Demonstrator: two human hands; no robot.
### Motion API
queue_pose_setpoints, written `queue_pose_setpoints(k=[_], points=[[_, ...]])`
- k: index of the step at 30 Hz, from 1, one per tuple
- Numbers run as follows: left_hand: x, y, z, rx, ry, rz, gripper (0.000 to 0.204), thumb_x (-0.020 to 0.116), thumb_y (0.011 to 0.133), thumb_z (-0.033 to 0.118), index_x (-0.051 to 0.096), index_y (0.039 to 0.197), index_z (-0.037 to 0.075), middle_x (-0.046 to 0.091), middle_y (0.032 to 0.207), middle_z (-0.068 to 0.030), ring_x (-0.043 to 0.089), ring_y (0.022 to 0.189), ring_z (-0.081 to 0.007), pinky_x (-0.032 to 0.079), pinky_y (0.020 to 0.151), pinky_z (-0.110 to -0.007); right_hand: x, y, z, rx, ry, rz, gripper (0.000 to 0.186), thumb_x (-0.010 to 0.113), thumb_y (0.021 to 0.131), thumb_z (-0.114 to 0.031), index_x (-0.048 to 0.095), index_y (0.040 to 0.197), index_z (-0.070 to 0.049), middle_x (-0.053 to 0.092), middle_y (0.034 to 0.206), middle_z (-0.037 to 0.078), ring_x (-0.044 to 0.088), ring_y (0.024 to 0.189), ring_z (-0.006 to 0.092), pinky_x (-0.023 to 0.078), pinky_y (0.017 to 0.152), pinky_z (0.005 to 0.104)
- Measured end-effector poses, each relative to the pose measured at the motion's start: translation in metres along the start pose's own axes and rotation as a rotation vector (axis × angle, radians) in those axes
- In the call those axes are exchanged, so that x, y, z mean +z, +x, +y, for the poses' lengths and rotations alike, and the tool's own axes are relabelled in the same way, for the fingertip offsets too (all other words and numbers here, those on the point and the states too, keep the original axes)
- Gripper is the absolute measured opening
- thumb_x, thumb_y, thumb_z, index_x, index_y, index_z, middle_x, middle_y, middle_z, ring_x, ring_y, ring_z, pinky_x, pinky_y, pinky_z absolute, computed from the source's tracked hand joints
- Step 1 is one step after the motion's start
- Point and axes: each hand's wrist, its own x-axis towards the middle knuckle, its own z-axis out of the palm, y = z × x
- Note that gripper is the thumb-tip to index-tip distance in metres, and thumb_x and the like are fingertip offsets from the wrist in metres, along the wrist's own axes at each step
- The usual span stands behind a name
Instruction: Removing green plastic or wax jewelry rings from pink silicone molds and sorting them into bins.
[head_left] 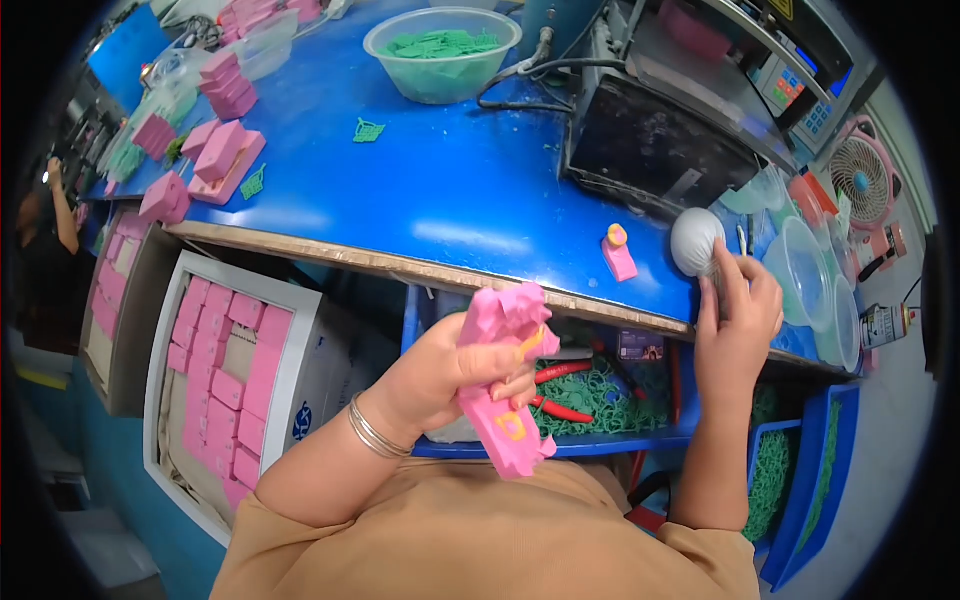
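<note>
My left hand [455,365] is wrapped round a long pink mold [497,425] with jagged ends and yellow marks, held above my lap in front of the table edge. The fingers cover its middle. At the table's right front, my right hand [740,300] has its thumb and fingers closed on the gathered neck of a round white cloth pouch [695,242]. The pouch's lower end is hidden by the fingers. Just left of it on the table lies a small pink piece [619,262] with a yellow tip.
Below the table edge, a blue drawer [600,445] holds green netted scraps and red-handled pliers [562,408]. A white box [165,400] of pink blocks stands left. On the blue table [330,170] are a bowl [443,80] of green pieces, pink molds [225,165] and a black machine [660,140].
</note>
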Motion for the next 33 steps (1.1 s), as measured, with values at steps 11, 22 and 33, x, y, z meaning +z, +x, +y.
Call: queue_pose_setpoints(k=[11,22,33], points=[[0.024,-0.013,0.002,0.068,0.494,0.284,0.029,0.064,0.075,-0.003,0.046,0.097,0.003,0.051,0.093,-0.0033,0.054,0.085,-0.0126,0.044,0.084,-0.029,0.01,0.017,-0.052,0.094,0.599,-0.297,0.022,0.062,0.075,-0.004,0.056,0.095,-0.001,0.057,0.082,0.012,0.055,0.076,0.0281,0.044,0.069,0.0361],[0.009,-0.016,0.004,0.751,1.817,0.265,0.039,0.067,0.062,-0.007,0.061,0.099,-0.001,0.058,0.094,-0.0112,0.056,0.079,-0.0254,0.048,0.074,-0.032,-0.024,-0.001,-0.062,-0.253,1.034,-0.209,0.023,0.067,0.063,0.005,0.061,0.084,-0.001,0.057,0.07,0.011,0.057,0.063,0.026,0.045,0.054,0.0329],[0.01,-0.024,0.003,0.549,1.916,0.114,0.038,0.064,0.063,0.003,0.061,0.101,0.006,0.051,0.073,-0.0074,0.048,0.065,-0.0256,0.039,0.057,-0.034,-0.03,-0.003,-0.071,-0.466,0.978,-0.384,0.026,0.067,0.067,-0.019,0.056,0.082,0.0,0.054,0.081,0.011,0.051,0.072,0.0252,0.04,0.064,0.0346]])
